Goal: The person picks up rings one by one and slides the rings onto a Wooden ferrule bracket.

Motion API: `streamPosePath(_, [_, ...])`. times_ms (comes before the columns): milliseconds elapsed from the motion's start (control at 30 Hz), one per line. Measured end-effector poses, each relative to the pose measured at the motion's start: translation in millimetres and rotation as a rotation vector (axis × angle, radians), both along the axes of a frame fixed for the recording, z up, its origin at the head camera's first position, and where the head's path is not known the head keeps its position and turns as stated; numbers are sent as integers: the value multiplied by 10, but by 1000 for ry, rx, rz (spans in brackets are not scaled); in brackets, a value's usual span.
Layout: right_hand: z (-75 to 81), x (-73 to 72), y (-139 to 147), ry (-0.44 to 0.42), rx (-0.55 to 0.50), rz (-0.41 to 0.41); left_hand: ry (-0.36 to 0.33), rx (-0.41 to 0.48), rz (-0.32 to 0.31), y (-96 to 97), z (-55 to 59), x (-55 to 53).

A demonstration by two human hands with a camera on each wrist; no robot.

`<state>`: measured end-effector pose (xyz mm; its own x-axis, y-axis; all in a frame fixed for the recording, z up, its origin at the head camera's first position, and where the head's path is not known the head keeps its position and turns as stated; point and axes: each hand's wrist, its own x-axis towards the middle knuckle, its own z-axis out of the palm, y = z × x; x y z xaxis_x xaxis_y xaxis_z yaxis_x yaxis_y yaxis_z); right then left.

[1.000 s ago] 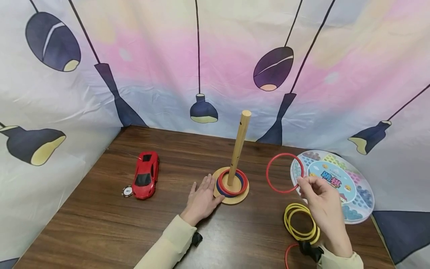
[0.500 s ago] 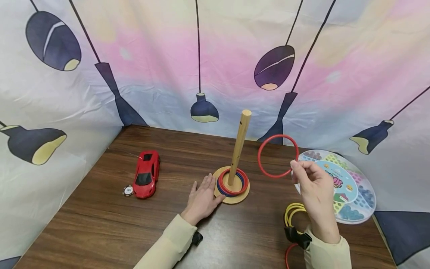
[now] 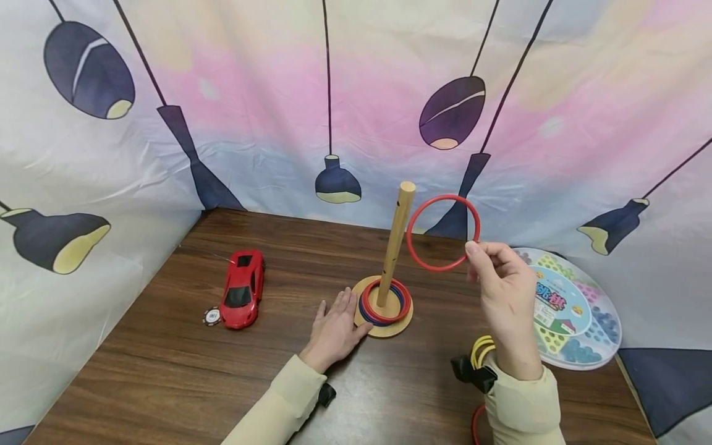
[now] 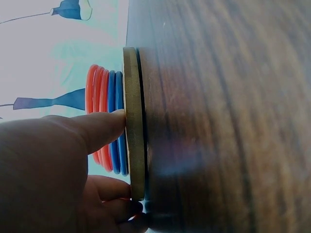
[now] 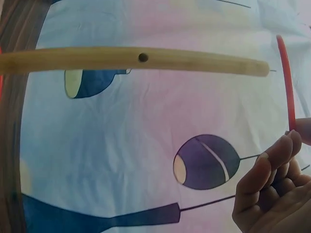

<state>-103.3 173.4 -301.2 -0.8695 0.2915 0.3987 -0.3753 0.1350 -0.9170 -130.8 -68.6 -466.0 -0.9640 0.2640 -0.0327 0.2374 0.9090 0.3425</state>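
A wooden peg (image 3: 396, 247) stands upright on a round wooden base (image 3: 384, 333). Red and blue rings (image 3: 410, 306) lie stacked around its foot; the left wrist view has the red rings (image 4: 99, 82) above the blue rings (image 4: 115, 87). My left hand (image 3: 332, 330) rests at the base's left side, fingers straight, its thumb touching the base rim. Between thumb and fingertips, my right hand (image 3: 506, 296) pinches a red ring (image 3: 436, 269), held up just right of the peg. In the right wrist view this ring (image 5: 285, 73) is beyond the peg's top end, apart from it.
Partly hidden by the right wrist are yellow rings (image 3: 479, 352) and another red ring (image 3: 475, 426). A round board game box (image 3: 578, 346) lies on the right. Over on the left sit a red toy car (image 3: 243, 287) and a poker chip (image 3: 211, 316). A printed curtain (image 3: 267, 123) closes the back.
My right hand has carried the red ring up and to the left, from near the board game box to beside the upper part of the peg. The left hand has stayed put.
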Motion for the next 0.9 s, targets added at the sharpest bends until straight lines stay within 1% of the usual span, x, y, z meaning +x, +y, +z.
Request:
streamPosePath(233, [88,-60,-100,59,40,-16,-4,1,6,-4,0,1])
streamPosePath(433, [121,-111,-157,44,-1,-13,-8,2,10,-2,-3,2])
streamPosePath(633, [120,-175,-191,40,-22,-26,-7,-3,12,-1,-7,-2])
streamPosePath(900, [129,-252,-241,38,-28,-24,-6,7,8,-3,-12,-1])
